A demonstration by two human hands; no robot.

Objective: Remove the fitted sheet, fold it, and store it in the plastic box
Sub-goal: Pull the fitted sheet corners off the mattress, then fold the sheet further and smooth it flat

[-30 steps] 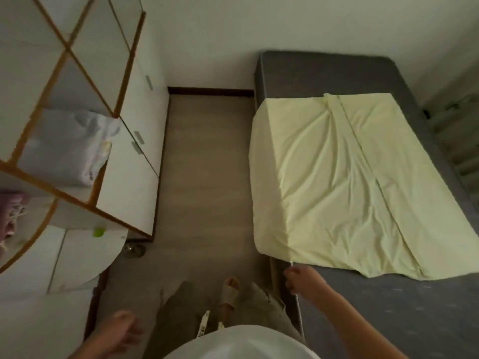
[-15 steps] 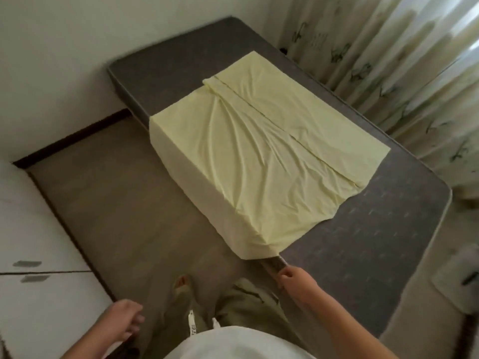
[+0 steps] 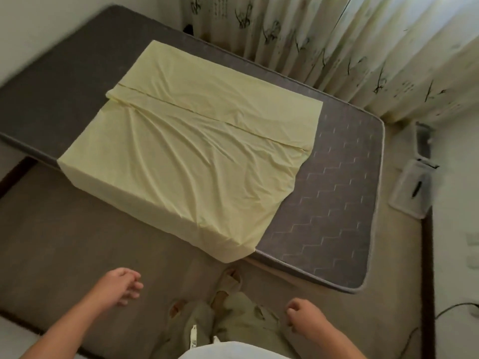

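A pale yellow fitted sheet lies folded flat across the middle of a dark grey mattress; its near edge hangs over the mattress side. My left hand hovers over the floor below the sheet, fingers loosely curled, holding nothing. My right hand is low by my knee near the mattress corner, fingers curled, empty. A clear plastic box stands on the floor at the right, past the mattress end.
Patterned curtains hang behind the bed. A second clear container sits near the box. A dark cable runs on the floor at the right. My legs and sandalled feet stand at the bed's near side.
The view has swung right, bringing the mattress end and the plastic box into sight. My right hand has left the sheet's corner and dropped toward my knee. My left hand has risen forward.
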